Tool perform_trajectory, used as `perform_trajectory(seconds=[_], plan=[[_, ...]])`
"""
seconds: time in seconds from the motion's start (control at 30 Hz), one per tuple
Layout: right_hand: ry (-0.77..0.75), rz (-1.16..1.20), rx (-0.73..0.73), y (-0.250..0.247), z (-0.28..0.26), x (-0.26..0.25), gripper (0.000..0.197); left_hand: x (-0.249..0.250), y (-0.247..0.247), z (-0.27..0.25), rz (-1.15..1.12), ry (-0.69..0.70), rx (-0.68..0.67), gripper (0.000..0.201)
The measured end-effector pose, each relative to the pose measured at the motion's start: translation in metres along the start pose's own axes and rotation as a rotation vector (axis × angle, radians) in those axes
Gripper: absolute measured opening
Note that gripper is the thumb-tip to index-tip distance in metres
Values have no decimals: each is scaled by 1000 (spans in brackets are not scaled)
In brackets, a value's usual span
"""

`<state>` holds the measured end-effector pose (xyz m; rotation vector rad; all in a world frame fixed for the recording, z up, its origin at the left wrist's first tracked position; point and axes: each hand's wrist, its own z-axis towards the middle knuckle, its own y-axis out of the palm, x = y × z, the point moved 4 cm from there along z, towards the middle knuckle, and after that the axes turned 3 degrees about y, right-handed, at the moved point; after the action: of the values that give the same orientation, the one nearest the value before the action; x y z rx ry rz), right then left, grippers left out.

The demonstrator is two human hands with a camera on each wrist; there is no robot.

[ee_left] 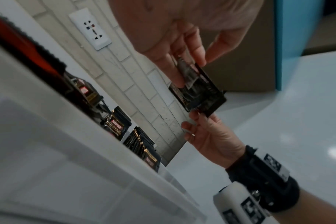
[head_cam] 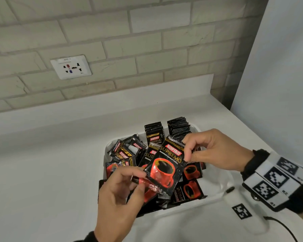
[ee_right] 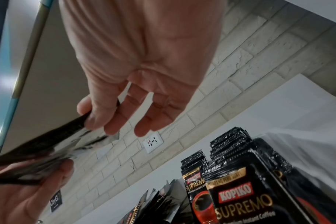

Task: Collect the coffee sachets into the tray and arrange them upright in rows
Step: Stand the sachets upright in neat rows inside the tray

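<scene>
We hold one coffee sachet (head_cam: 165, 165) in the air above the tray (head_cam: 106, 149), face toward us. Our right hand (head_cam: 215, 151) pinches its upper right edge with thumb and forefinger; our left hand (head_cam: 119, 194) pinches its lower left corner, and seems to keep a few more sachets under it. To do this well, we should turn it upright and slide it against the standing rows (head_cam: 177, 127) at the far side. The right wrist view shows these rows (ee_right: 226, 151) stand close together; the head view shows the loose pile (head_cam: 124, 154) beside them.
</scene>
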<state>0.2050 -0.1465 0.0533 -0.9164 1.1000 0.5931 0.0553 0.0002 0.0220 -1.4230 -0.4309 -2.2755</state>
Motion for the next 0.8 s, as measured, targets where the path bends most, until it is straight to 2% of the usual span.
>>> perform_trajectory(seconds=[0.1,0.23,0.33,0.43,0.57,0.7,0.8], plan=[[22,-51,-47,1,-1,-1,6,-4,0,5,0,-97,55,17],[46,-138,-96,5,-2,1,17,-9,12,9,24,-110,42,30],[35,-178,-45,7,-3,1,14,-8,17,10,-26,-80,59,59],[30,-183,19,6,-5,4,18,-7,22,11,-76,-144,84,71],[-1,-232,71,10,-6,5,2,-11,22,9,-116,-294,118,49],[20,-318,30,14,-8,5,13,-15,18,11,-103,-334,181,37],[60,-194,80,11,-7,-5,14,-14,14,12,-79,-316,223,32]])
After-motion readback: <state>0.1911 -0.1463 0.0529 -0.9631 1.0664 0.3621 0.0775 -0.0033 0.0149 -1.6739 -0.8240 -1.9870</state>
